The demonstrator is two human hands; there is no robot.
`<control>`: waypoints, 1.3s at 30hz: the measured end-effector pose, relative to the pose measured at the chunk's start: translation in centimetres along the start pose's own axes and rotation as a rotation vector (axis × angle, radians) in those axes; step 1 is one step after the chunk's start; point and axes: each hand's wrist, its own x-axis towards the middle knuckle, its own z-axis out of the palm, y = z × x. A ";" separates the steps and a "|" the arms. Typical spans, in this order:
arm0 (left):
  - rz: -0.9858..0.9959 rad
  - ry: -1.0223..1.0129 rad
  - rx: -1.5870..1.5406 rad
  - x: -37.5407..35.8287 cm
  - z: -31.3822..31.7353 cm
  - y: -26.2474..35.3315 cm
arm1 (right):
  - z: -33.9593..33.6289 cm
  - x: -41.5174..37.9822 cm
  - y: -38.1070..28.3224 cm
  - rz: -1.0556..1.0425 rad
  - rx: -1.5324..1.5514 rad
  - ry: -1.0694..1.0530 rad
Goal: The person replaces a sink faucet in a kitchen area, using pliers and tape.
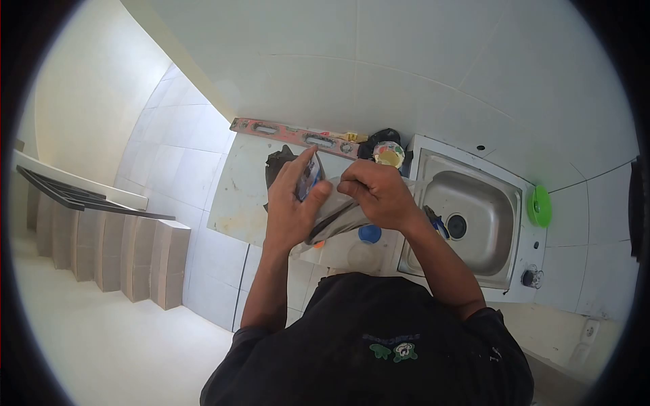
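My left hand is curved, thumb apart from the fingers, around a plastic bag with blue and white print. Close beside it, my right hand is closed in a pinch at the bag's thin, see-through edge; the fingertips are partly hidden. Below and between the hands hangs a greyish, folded part that seems to belong to the same bag. Dark crumpled material lies on the counter behind my left hand. A blue round thing and a clear round container stand below my right hand.
A red spirit level lies along the wall at the counter's back. A tub with a yellowish top stands left of the steel sink. A green bowl and a small glass are at the right. Stairs descend at left.
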 end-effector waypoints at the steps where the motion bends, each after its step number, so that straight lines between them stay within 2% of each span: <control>1: 0.001 0.002 0.001 0.1 0.4 -0.6 | -0.2 0.0 -0.2 0.058 0.011 0.001; 4: 0.046 0.110 0.023 0.3 1.5 -1.4 | -0.1 -0.2 -0.6 0.026 -0.042 0.027; 6: -0.211 0.049 0.072 0.2 1.8 -1.5 | 0.0 -0.2 -0.5 0.086 -0.080 0.007; 7: -0.212 0.044 0.073 0.1 2.2 -1.8 | 0.0 -0.3 -0.5 0.144 -0.119 -0.013; 9: 0.016 0.063 0.285 0.2 3.1 -2.6 | 0.2 -0.3 -0.1 0.183 -0.189 -0.065; 11: -0.061 0.036 0.331 0.3 3.4 -3.0 | 0.8 -0.7 0.6 0.229 -0.258 -0.120; 13: -0.133 0.015 0.379 1.1 3.1 -4.4 | 1.6 -1.1 1.4 0.125 -0.313 -0.073; 15: -0.455 0.171 0.017 2.4 1.5 -7.5 | 2.0 -1.8 1.6 0.135 -0.299 -0.031; 20: -0.473 0.176 -0.175 4.0 1.8 -11.5 | 1.6 -2.0 1.7 0.079 -0.167 0.074; 22: -0.499 0.201 -0.234 4.5 1.1 -11.1 | 1.3 -2.5 1.9 0.105 -0.112 0.109; 24: -0.643 0.209 -0.498 5.2 -0.4 -10.5 | 1.3 -3.1 2.4 0.068 -0.114 0.122; 25: -0.636 0.211 -0.499 6.1 -0.6 -11.0 | 1.4 -3.0 2.6 0.035 -0.118 0.147; 27: -0.549 0.237 0.060 6.6 -0.4 -13.7 | 2.0 -3.2 2.7 0.010 -0.177 0.146; 28: -0.552 0.245 0.059 7.1 -0.7 -16.6 | 2.1 -3.0 2.7 -0.031 -0.243 0.153; 29: -0.394 0.342 0.496 7.5 -1.7 -20.6 | 2.0 -3.3 2.4 -0.038 -0.241 0.147; 30: -0.222 0.430 0.929 7.6 -3.3 -23.8 | 1.6 -3.9 1.8 -0.062 -0.281 0.227; 31: -0.420 0.458 0.663 7.3 -5.8 -25.5 | 1.0 -4.5 1.3 -0.083 -0.322 0.308; 33: -0.456 0.552 0.709 9.1 -7.1 -21.6 | -0.9 -4.6 1.6 -0.024 -0.345 0.332; 35: -0.391 0.312 1.062 10.6 -7.4 -20.5 | -1.7 -6.2 1.0 0.105 -0.354 0.324; 37: -0.108 0.261 0.974 10.4 -5.0 -21.3 | -3.0 -4.9 1.0 0.192 -0.292 0.391; 38: -0.097 0.123 0.959 10.0 -3.4 -21.6 | -3.5 -4.8 1.5 0.220 -0.256 0.430; 39: -0.278 0.078 0.915 9.6 -1.0 -20.1 | -3.9 -4.8 2.0 0.215 -0.258 0.428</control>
